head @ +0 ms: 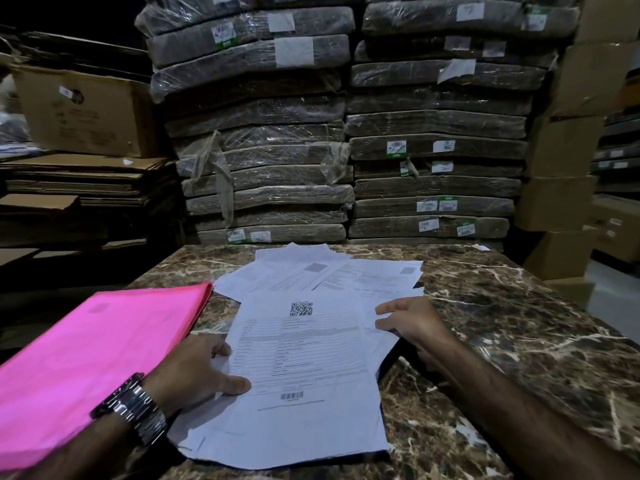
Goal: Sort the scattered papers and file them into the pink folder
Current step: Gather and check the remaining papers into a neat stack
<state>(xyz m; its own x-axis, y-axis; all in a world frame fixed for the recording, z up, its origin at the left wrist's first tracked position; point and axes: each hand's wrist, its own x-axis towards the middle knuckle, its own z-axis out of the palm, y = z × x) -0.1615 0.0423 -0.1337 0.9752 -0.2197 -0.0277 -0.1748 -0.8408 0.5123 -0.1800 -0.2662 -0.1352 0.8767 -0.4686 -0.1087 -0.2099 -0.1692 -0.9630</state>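
Observation:
A pink folder lies closed on the left of the marble table, hanging over its left edge. White printed papers are spread across the middle; the nearest sheet carries a QR code and a barcode. More sheets fan out behind it. My left hand, with a metal watch on the wrist, presses the left edge of the near sheet, thumb on top. My right hand rests with fingers spread on the papers at the right, touching their edge.
The brown marble table ends close behind the papers. Tall stacks of plastic-wrapped bundles stand right behind it. Flattened cardboard and a box fill the left; cartons rise at the right.

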